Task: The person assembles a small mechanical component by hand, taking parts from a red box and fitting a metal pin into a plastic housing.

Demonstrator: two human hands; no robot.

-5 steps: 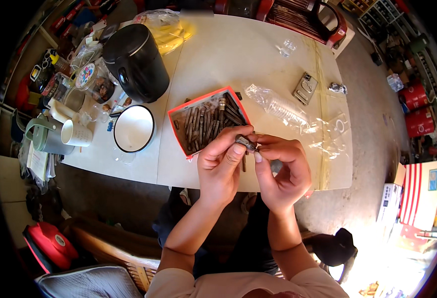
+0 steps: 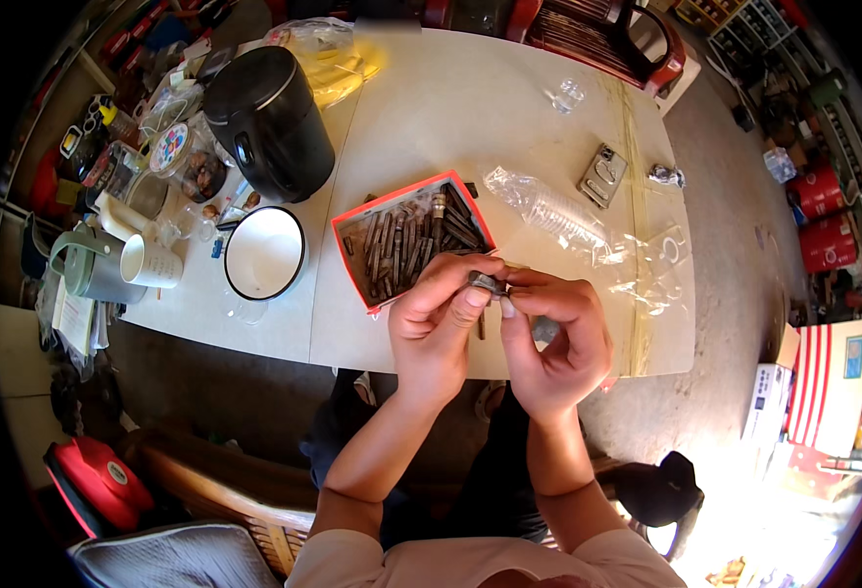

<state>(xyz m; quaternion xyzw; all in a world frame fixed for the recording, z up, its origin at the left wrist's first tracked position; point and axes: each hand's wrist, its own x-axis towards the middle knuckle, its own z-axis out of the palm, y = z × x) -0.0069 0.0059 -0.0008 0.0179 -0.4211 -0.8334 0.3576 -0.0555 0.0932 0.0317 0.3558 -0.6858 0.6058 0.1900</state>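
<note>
Between my two hands is a small dark metal piece (image 2: 487, 283), short and thick, with a shiny narrower end at the right. My left hand (image 2: 435, 316) pinches its left end between thumb and forefinger. The thumb and fingertips of my right hand (image 2: 560, 338) close on the narrower end. Just beyond my left hand lies an orange-red rimmed box (image 2: 354, 269), holding several dark metal rods (image 2: 401, 245) that look like bits; one is thicker and brass-toned. My hands hide the box's near right corner. The exact kind of the held piece is too small to tell.
On the table (image 2: 421, 108), a white bowl (image 2: 265, 253) and black lidded pot (image 2: 269, 122) stand left, with jars, a white cup (image 2: 149, 264) and a grey-green jug (image 2: 93, 265) beyond. Clear plastic packaging (image 2: 553, 211) and a metal plate (image 2: 602, 176) lie right.
The metal piece has tilted slightly between my fingertips and now lies more level. Both hands have barely shifted and keep their pinch.
</note>
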